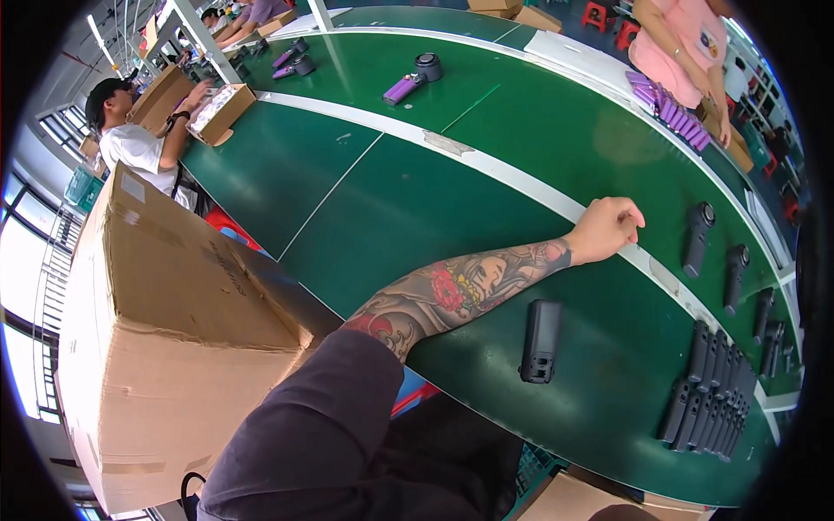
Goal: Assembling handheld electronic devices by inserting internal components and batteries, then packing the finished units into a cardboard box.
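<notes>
A dark grey handheld device (pixel 541 340), blocky and oblong, lies flat on the green conveyor belt (pixel 408 208), just below the person's outstretched forearm and well short of the hand. Which hand this is cannot be told for certain; the arm comes in from the lower edge under a dark sleeve and appears to be the left hand (pixel 605 229). Its fingers are curled into a loose fist, holding nothing that shows, and the knuckles rest on the white strip (pixel 486 165) that runs along the belt. The other hand is out of view.

To the lower right, a row of dark grey casings (pixel 708 395) lies side by side near the belt's edge. Beyond the hand, two more dark devices (pixel 698 239) lie apart on the far side of the strip. A large cardboard box (pixel 165 330) stands at the left. Farther off, a purple device (pixel 401 89) lies on the belt, and other people sit working at the far end and on the right.
</notes>
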Available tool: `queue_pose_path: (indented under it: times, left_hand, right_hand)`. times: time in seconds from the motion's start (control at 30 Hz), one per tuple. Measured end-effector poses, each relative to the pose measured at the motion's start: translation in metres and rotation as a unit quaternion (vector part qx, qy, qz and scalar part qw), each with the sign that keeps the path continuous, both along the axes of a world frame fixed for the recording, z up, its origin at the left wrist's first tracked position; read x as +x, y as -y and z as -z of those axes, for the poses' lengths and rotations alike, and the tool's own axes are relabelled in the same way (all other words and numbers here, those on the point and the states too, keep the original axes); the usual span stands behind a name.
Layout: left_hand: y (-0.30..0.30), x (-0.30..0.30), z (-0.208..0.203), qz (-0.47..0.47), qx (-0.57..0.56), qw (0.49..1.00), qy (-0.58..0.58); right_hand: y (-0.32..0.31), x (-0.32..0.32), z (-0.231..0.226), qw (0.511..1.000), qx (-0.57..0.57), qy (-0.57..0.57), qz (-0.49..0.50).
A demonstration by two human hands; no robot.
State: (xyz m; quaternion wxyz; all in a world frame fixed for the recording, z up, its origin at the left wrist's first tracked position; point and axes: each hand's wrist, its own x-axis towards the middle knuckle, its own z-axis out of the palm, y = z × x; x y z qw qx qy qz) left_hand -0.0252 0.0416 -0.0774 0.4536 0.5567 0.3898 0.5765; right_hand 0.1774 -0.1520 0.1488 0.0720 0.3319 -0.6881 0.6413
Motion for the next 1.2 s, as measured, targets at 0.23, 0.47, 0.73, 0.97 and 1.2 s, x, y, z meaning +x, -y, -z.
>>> queue_pose_path:
  times: [0.23, 0.47, 0.73, 0.97, 1.2]
  left_hand:
    - [-0.003, -0.006, 0.006, -0.025, 0.011, 1.0, 0.001]
    - [-0.029, -0.018, 0.014, -0.223, 0.12, 0.964, -0.08]
    - [-0.053, -0.149, 0.013, -0.549, 0.212, 0.721, -0.365]
    - [-0.052, -0.305, 0.044, -0.647, -0.072, 0.558, -0.515]
    - [-0.041, -0.316, -0.006, -0.39, -0.241, 0.725, -0.514]
  right_hand:
    - [-0.026, -0.043, 0.064, 0.671, 0.244, 0.363, 0.598]
    - [-0.031, -0.099, 0.179, 0.529, 0.491, 0.228, 0.653]
    - [-0.1, -0.097, 0.228, 0.422, 0.482, 0.11, 0.76]
    - [-0.102, -0.097, 0.225, 0.436, 0.444, 0.117, 0.774]
    - [-0.096, -0.087, 0.211, 0.551, 0.271, 0.075, 0.786]
